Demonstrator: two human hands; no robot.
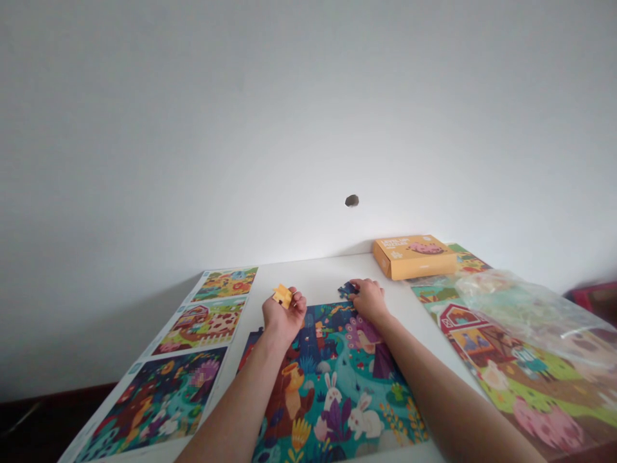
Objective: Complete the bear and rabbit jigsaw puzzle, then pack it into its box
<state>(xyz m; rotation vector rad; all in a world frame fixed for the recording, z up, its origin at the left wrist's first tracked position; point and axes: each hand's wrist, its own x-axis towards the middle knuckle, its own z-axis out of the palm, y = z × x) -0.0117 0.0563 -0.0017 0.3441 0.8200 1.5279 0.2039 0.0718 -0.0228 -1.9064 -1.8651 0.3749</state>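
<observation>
Left forearm and right forearm reached over a partly assembled jigsaw puzzle, with the hands apart: the left hand pinched a yellow puzzle piece up off the surface, and the right hand held a dark blue piece at the puzzle's upper edge. Printed picture sheets lay flat along the table's left edge, apparently placed for viewing, while an orange box and a clear plastic bag sat toward the far right, beyond a strip of white tabletop.
</observation>
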